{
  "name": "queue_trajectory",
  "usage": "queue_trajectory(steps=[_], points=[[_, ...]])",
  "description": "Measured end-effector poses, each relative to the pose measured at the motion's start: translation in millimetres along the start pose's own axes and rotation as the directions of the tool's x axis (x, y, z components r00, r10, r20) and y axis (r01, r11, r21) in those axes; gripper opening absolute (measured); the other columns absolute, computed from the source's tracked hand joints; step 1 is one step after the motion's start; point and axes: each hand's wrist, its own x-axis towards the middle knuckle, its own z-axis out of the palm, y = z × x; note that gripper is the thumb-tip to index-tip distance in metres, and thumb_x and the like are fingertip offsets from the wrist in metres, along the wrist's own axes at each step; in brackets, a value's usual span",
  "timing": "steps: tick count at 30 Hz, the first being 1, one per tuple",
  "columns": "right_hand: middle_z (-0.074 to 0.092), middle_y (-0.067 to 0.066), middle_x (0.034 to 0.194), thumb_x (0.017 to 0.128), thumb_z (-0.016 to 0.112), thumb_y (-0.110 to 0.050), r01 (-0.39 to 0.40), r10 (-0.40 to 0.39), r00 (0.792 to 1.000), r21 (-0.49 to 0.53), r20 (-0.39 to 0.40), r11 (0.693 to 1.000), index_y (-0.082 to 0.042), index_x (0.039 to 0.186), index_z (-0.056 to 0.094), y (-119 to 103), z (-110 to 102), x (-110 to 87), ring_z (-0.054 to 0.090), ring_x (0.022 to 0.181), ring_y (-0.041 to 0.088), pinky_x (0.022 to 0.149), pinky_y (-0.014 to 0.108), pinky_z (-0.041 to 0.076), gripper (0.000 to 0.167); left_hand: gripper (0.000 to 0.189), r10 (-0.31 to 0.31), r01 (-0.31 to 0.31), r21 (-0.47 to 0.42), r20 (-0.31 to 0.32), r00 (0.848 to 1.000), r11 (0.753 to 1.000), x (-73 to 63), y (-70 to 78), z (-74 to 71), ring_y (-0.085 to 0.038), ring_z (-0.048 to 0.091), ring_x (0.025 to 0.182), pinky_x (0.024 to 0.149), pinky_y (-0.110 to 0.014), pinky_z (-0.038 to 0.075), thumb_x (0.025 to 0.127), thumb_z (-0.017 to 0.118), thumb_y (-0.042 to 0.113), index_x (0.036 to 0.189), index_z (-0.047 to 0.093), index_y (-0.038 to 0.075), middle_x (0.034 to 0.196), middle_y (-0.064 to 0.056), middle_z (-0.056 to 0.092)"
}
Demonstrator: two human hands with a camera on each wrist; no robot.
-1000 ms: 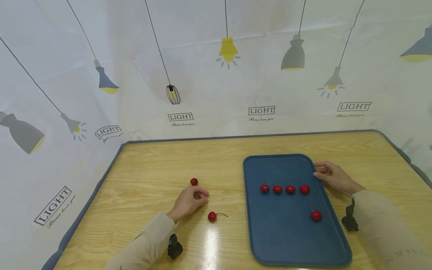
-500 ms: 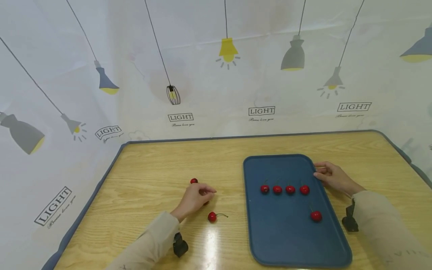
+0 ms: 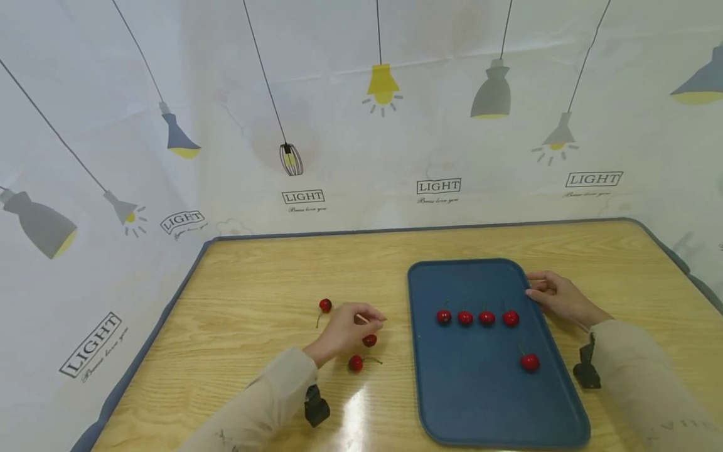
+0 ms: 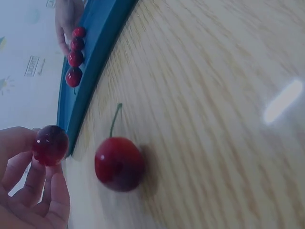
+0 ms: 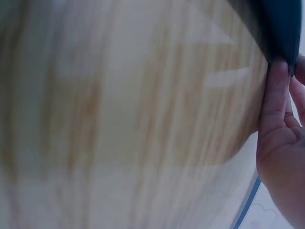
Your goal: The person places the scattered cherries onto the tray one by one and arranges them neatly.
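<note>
My left hand [image 3: 347, 329] holds a red cherry [image 4: 50, 145] at its fingertips, above the table and left of the tray; its stem is hidden. Below that hand a second cherry [image 3: 356, 363] lies on the wood with its green stem pointing right. A third cherry [image 3: 325, 306] lies behind the hand, stem towards me. At the right rim of the blue tray [image 3: 474, 402], my right hand [image 3: 562, 299] grips the edge between thumb and fingers. On the tray, several cherries [image 3: 487, 318] form a row, and one more cherry [image 3: 530, 362] sits nearer me at the right.
The wooden table [image 3: 271, 270] has a dark blue border along its back and left sides. Behind it hangs a pale wall covering [image 3: 350, 144] printed with lamps. Bare wood separates the left hand from the tray.
My left hand has moved right towards the tray, carrying the cherry. The cherry behind it now shows fully with its stem. The right hand and tray have stayed put.
</note>
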Motion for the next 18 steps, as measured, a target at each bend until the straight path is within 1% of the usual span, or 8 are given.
queue_trajectory(steps=[2, 7, 9, 11, 14, 15, 16, 18], points=[[0.05, 0.029, 0.106, 0.092, 0.048, -0.015, 0.003, -0.003, 1.0, 0.0, 0.0, 1.0, 0.015, 0.127, 0.028, 0.5, -0.1, 0.2, 0.057, 0.084, 0.015, 0.068, 0.029, 0.05, 0.05, 0.014, 0.016, -0.016, 0.008, 0.01, 1.0, 1.0, 2.5, 3.8, 2.6, -0.01, 0.055, 0.069, 0.058, -0.023, 0.046, 0.083, 0.063, 0.013, 0.092, 0.068, 0.004, 0.08, 0.001, 0.063], [0.05, 0.029, 0.106, 0.092, 0.048, -0.015, 0.003, -0.003, 1.0, 0.003, -0.002, 1.0, 0.015, 0.127, 0.029, 1.3, -0.2, -0.2, 0.056, 0.082, 0.01, 0.067, 0.028, 0.05, 0.05, 0.013, 0.066, -0.068, 0.026, 0.048, 0.997, 0.997, 8.7, 16.4, 11.3, -0.012, 0.054, 0.071, 0.059, -0.023, 0.045, 0.083, 0.062, 0.014, 0.091, 0.068, 0.005, 0.081, 0.002, 0.062], [0.05, 0.029, 0.106, 0.092, 0.048, -0.014, 0.005, -0.005, 1.0, 0.006, -0.002, 1.0, 0.015, 0.127, 0.029, 1.7, -0.4, -0.3, 0.056, 0.081, 0.008, 0.067, 0.028, 0.05, 0.049, 0.012, 0.078, -0.08, 0.018, 0.072, 0.994, 0.997, 10.7, 22.0, 15.5, -0.011, 0.054, 0.071, 0.06, -0.023, 0.046, 0.083, 0.062, 0.014, 0.09, 0.068, 0.006, 0.082, 0.002, 0.062], [0.05, 0.029, 0.106, 0.092, 0.048, -0.015, 0.004, -0.004, 1.0, 0.007, -0.003, 1.0, 0.015, 0.127, 0.029, 1.7, -0.4, -0.7, 0.056, 0.081, 0.006, 0.067, 0.028, 0.05, 0.05, 0.012, 0.089, -0.088, -0.008, 0.098, 0.991, 0.996, 13.0, 26.7, 20.2, -0.011, 0.055, 0.069, 0.059, -0.023, 0.046, 0.083, 0.062, 0.013, 0.09, 0.068, 0.005, 0.082, 0.001, 0.062], [0.051, 0.028, 0.105, 0.091, 0.05, -0.02, 0.013, -0.013, 1.0, 0.015, -0.003, 1.0, 0.014, 0.127, 0.03, 3.1, -1.1, -0.8, 0.056, 0.081, 0.008, 0.067, 0.028, 0.05, 0.053, 0.012, 0.115, -0.109, -0.054, 0.126, 0.985, 0.993, 9.9, 45.6, 24.9, -0.019, 0.059, 0.071, 0.058, -0.022, 0.046, 0.082, 0.061, 0.005, 0.091, 0.066, -0.001, 0.084, -0.007, 0.062], [0.052, 0.027, 0.103, 0.091, 0.051, -0.023, 0.023, -0.023, 1.0, 0.022, -0.005, 1.0, 0.014, 0.126, 0.031, 4.3, -1.4, -0.4, 0.056, 0.081, 0.009, 0.066, 0.028, 0.05, 0.055, 0.012, 0.129, -0.121, -0.062, 0.132, 0.983, 0.991, 10.7, 47.8, 28.3, -0.02, 0.059, 0.071, 0.058, -0.021, 0.046, 0.082, 0.061, 0.003, 0.091, 0.066, -0.003, 0.084, -0.009, 0.062], [0.054, 0.024, 0.101, 0.091, 0.052, -0.022, 0.047, -0.046, 0.999, 0.046, -0.006, 0.998, 0.013, 0.125, 0.033, 5.6, -1.8, 0.0, 0.057, 0.079, 0.01, 0.065, 0.028, 0.05, 0.053, 0.012, 0.141, -0.133, -0.066, 0.136, 0.981, 0.989, 11.8, 49.9, 32.0, -0.02, 0.059, 0.071, 0.058, -0.02, 0.046, 0.081, 0.062, 0.002, 0.091, 0.065, -0.003, 0.084, -0.009, 0.062], [0.055, 0.02, 0.097, 0.089, 0.054, -0.027, 0.067, -0.066, 0.998, 0.057, -0.011, 0.996, 0.013, 0.124, 0.035, 7.0, -2.1, 0.5, 0.057, 0.078, 0.01, 0.063, 0.027, 0.05, 0.056, 0.012, 0.161, -0.153, -0.065, 0.145, 0.976, 0.986, 13.7, 54.0, 40.1, -0.02, 0.059, 0.073, 0.06, -0.019, 0.046, 0.08, 0.063, 0.001, 0.091, 0.065, -0.004, 0.085, -0.01, 0.062]])
